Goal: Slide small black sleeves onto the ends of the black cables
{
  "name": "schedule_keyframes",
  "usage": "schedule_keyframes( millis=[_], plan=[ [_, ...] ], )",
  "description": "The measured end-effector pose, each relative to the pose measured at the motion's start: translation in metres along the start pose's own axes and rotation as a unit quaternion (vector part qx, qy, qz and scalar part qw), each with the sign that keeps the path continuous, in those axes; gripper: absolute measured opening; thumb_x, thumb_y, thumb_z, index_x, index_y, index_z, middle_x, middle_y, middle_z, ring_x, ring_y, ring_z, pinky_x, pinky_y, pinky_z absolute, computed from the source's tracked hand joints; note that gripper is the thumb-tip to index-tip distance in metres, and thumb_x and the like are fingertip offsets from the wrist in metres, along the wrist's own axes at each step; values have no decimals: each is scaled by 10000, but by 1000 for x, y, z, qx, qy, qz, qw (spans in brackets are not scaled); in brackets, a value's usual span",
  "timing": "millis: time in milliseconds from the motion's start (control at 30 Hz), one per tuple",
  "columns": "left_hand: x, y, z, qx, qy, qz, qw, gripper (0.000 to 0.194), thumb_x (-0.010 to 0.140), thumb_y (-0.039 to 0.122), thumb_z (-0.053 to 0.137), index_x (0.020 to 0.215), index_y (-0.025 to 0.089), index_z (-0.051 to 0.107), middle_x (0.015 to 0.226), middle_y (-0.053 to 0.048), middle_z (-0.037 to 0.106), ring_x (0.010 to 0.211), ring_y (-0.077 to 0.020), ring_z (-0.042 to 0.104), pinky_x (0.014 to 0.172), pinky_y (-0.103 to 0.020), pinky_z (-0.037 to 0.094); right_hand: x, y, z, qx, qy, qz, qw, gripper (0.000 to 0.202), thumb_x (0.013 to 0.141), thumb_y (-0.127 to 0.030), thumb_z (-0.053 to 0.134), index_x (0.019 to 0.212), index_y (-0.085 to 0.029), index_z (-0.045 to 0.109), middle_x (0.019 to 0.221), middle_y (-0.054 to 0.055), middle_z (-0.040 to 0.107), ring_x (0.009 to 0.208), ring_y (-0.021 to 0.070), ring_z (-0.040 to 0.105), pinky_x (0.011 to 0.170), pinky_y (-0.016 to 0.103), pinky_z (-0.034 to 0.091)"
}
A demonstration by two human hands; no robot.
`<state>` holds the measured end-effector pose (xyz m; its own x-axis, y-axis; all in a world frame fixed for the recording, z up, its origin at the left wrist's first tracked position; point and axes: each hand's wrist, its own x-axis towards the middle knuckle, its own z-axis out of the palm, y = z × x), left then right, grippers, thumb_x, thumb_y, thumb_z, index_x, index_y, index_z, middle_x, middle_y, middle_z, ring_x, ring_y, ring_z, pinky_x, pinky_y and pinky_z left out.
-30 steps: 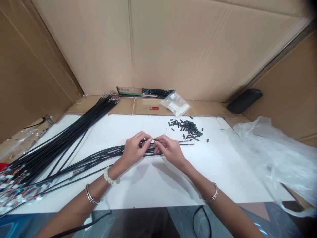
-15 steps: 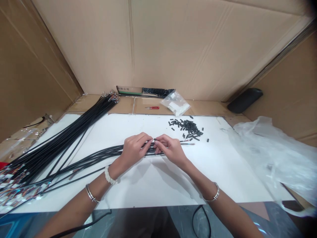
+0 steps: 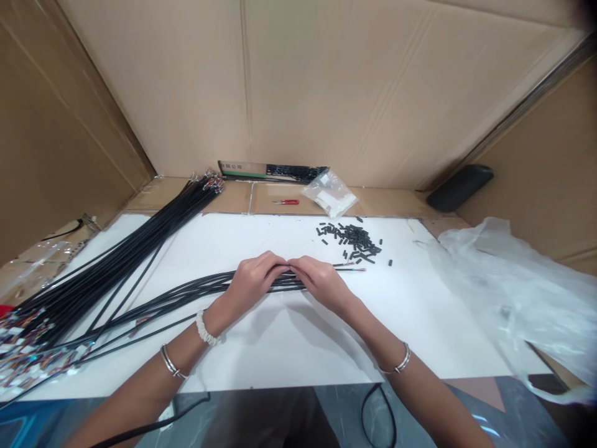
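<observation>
Found L hand [image 3: 254, 274] & R hand [image 3: 321, 277] almost tip to tip, each in a thumb-&-finger pinch on 1 sm. dark item [image 3: 288, 264], mostly hidden, couldn't ID. Noted several blk cables [image 3: 219, 281] under the 2 hands, incl. 2 bared wire ends [image 3: 361, 269] right of R hand. Saw 1 lg. cable bundle [image 3: 135, 255] left of L hand, untouched; 1 pile of short blk pieces [image 3: 358, 238] beyond R hand, loose. Couldn't tell finished cables from unfinished. Logged 2 forearms [image 3: 387, 348] angled inward, backs of hands up, fingers curled.
</observation>
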<state>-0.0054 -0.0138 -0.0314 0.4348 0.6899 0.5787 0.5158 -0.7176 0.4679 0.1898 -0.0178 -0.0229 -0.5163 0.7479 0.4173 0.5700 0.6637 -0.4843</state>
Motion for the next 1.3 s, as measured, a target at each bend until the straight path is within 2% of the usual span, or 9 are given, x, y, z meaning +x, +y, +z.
schedule_keyframes(
  millis=[100,267,367,467,600,767,1033,1200,1300],
  plan=[
    [0,1,-2,-21,-24,-17,999,134,922,261,500,961,167,587,861,-32,654,760,-130,608,694,-242,458,1,-1,0,32,-6,-3,999,213,957,-203,379,1032,-181,577,887,58,649,775,146,598,714,263,471],
    [2,1,-7,-24,-74,-56,995,225,912,334,511,1072,181,550,942,-37,669,804,-147,628,725,-251,462,4,0,-3,40,-1,16,999,203,953,-208,388,903,-189,584,821,28,639,709,128,565,657,242,434],
    [4,0,-10,-28,-97,-63,993,195,926,325,478,1013,191,590,956,-33,675,851,-162,625,769,-266,448,4,3,-3,13,8,22,1000,190,948,-203,401,896,-194,584,829,23,644,732,129,565,669,238,411],
    [6,0,-11,-76,-109,-115,984,191,922,313,475,931,188,619,908,-23,681,812,-154,617,740,-253,443,3,5,0,-25,17,15,999,198,949,-202,396,884,-195,583,810,22,633,750,131,560,667,234,384],
    [9,-2,-14,-185,-146,-208,949,236,897,347,490,837,161,622,764,-18,672,676,-135,596,634,-231,443,2,6,5,-74,19,13,997,228,953,-199,373,862,-199,583,765,16,596,710,123,529,608,227,337],
    [12,-8,-16,-306,-192,-291,886,253,827,375,571,795,127,608,698,-36,657,643,-138,605,638,-246,464,2,6,9,-97,14,3,995,243,956,-192,361,841,-198,575,750,11,585,696,118,516,600,226,314],
    [11,-21,-24,-373,-279,-325,823,326,817,444,578,777,122,615,745,-57,681,649,-129,613,518,-200,369,2,4,11,-107,14,-20,994,260,953,-183,348,824,-190,573,714,18,581,663,127,492,615,240,313],
    [12,-24,-28,-417,-296,-363,779,318,794,434,615,820,118,638,720,-38,663,620,-112,598,525,-198,356,3,4,10,-100,11,-29,994,251,943,-170,359,820,-193,577,724,27,597,679,138,502,629,247,324],
    [12,-24,-30,-422,-298,-373,771,322,778,441,630,813,121,644,709,-33,658,609,-111,590,516,-202,345,3,3,11,-98,14,-30,995,254,941,-166,358,822,-192,581,728,31,602,684,141,506,633,251,330]
  ],
)
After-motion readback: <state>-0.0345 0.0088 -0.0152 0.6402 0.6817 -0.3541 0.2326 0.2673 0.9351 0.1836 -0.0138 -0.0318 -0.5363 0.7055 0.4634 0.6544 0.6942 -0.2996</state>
